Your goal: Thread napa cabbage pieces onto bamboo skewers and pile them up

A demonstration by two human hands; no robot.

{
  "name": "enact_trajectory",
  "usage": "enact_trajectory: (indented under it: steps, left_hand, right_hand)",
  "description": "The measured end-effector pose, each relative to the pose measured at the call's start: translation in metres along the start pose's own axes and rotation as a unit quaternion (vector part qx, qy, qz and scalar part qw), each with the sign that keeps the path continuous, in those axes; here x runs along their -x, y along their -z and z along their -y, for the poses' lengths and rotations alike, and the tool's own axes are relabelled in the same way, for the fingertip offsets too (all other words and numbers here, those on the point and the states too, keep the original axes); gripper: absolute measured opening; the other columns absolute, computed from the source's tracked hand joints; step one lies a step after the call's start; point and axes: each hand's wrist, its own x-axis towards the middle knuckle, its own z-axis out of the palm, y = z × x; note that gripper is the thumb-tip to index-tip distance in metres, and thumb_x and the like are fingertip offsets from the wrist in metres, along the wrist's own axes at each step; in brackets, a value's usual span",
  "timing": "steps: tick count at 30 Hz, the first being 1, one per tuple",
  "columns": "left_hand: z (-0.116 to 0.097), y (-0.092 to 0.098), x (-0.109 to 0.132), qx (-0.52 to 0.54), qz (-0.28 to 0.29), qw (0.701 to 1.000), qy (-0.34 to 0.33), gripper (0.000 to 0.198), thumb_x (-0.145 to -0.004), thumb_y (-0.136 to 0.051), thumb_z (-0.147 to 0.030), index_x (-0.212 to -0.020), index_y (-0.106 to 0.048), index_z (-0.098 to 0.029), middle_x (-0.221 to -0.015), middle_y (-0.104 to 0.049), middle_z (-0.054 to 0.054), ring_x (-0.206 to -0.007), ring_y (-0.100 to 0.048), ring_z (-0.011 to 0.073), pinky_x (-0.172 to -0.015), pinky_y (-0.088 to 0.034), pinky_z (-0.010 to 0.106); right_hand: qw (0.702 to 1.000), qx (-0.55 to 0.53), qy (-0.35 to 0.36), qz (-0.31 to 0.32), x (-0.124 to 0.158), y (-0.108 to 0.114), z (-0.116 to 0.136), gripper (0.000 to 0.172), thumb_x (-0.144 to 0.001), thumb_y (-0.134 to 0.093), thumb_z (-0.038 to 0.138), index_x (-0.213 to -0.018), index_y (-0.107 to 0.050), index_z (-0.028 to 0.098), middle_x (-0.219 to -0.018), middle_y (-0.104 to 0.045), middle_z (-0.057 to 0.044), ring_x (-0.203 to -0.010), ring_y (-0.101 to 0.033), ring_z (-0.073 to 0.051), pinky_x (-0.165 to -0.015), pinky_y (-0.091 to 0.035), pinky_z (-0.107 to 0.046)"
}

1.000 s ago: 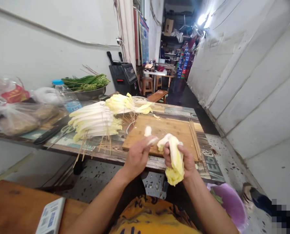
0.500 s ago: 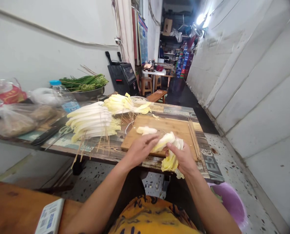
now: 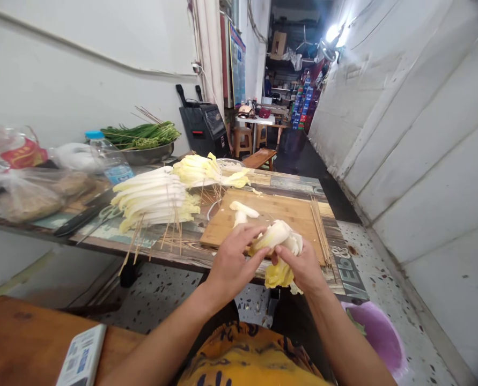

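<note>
Over the near edge of a wooden cutting board (image 3: 291,206), my right hand (image 3: 305,265) grips several napa cabbage leaves (image 3: 281,233), white stems up and yellow frilly ends hanging down. My left hand (image 3: 236,257) is closed on the left side of the same leaves, its thumb below and fingers above; the fingertips are partly hidden. Two pale cabbage pieces (image 3: 244,208) lie on the board just beyond my left hand. Thin bamboo skewers (image 3: 321,230) lie along the board's right side.
Skewered cabbage leaves (image 3: 154,195) are piled left of the board, with more yellow leaves (image 3: 198,170) behind. A knife (image 3: 80,220), scissors (image 3: 109,212), a water bottle (image 3: 116,166) and a bowl of greens (image 3: 150,153) stand further left. A purple tub (image 3: 383,335) sits on the floor at right.
My left hand has come down and closed on the leaves, where its fingers were straighter before. The pale pieces on the board have shifted, and two now show apart.
</note>
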Motion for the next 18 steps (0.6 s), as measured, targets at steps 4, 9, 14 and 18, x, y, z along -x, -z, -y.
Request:
enact_trajectory:
  steps: [4, 9, 14, 18]
  left_hand:
    - [-0.004, 0.005, -0.001, -0.011, 0.013, 1.0, -0.002, 0.031, -0.08, -0.059, -0.019, -0.11, -0.062, -0.015, -0.102, -0.067, 0.009, -0.09, -0.061, 0.018, -0.082, -0.05, 0.03]
    - [0.0, 0.005, 0.0, 0.104, 0.089, 0.985, 0.106, 0.045, -0.077, -0.062, -0.021, -0.122, -0.056, -0.02, -0.102, -0.069, 0.006, -0.087, -0.064, 0.0182, -0.074, -0.053, 0.028]
    - [0.005, -0.004, 0.003, 0.1, 0.034, 0.987, 0.121, 0.048, -0.071, -0.069, -0.02, -0.119, -0.06, -0.021, -0.107, -0.067, 0.006, -0.091, -0.062, 0.0194, -0.08, -0.051, 0.03]
    - [0.003, -0.007, 0.005, 0.103, 0.045, 0.984, 0.142, 0.044, -0.072, -0.067, -0.02, -0.116, -0.062, -0.018, -0.104, -0.066, 0.008, -0.087, -0.061, 0.019, -0.077, -0.051, 0.031]
  right_hand:
    - [1.0, 0.008, -0.005, 0.015, -0.001, 0.001, 0.002, 0.038, -0.067, -0.07, 0.036, -0.099, -0.06, 0.016, -0.058, -0.058, 0.003, -0.048, -0.048, -0.011, -0.05, -0.04, -0.025]
    - [1.0, 0.013, -0.018, 0.019, -0.001, 0.0, 0.002, 0.038, -0.067, -0.07, 0.038, -0.097, -0.059, 0.016, -0.058, -0.057, 0.003, -0.046, -0.047, -0.011, -0.048, -0.04, -0.025]
    - [0.999, 0.048, -0.012, -0.009, 0.002, -0.001, -0.001, 0.023, -0.07, -0.068, 0.03, -0.087, -0.059, 0.017, -0.067, -0.06, 0.002, -0.055, -0.053, -0.012, -0.052, -0.044, -0.023]
    - [0.996, 0.086, -0.008, -0.017, 0.003, -0.003, 0.003, 0.016, -0.066, -0.061, 0.02, -0.082, -0.06, 0.017, -0.067, -0.059, 0.003, -0.055, -0.052, -0.012, -0.052, -0.044, -0.023]
